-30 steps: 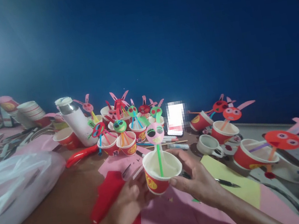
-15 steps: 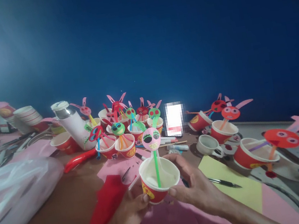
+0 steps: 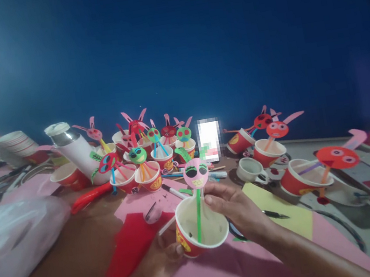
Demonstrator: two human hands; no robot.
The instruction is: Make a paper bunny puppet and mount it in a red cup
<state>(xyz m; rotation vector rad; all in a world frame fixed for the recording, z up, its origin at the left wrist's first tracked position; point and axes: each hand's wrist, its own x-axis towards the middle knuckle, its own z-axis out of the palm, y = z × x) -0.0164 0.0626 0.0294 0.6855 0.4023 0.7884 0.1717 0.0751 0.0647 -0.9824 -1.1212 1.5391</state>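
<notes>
In the head view my left hand (image 3: 162, 256) is closed around the lower left side of a red and white paper cup (image 3: 189, 246), which tilts toward me. Across the cup's far right rim, my right hand (image 3: 234, 203) is closed, its thumb over the inside and its fingers behind. A green straw (image 3: 199, 219) rises from inside the cup, with a pale straw beside it. Above them is a pink paper face (image 3: 195, 173) with dark eyes and green leaf-like ears (image 3: 183, 154). A white stick (image 3: 167, 226) juts out on the cup's left.
Several finished paper-cup figures (image 3: 147, 175) stand behind, others (image 3: 337, 158) at right. Nearby are a mug (image 3: 250, 170), white flask (image 3: 79, 151), plastic bag (image 3: 22, 246), red paper (image 3: 134, 241), yellow paper (image 3: 291, 222), pen (image 3: 275, 214) and blurred bright screen (image 3: 209, 139).
My right hand has shifted from the cup's lower right side up to its far rim, by the straws. The cup is tipped further toward me, and the view has turned slightly right.
</notes>
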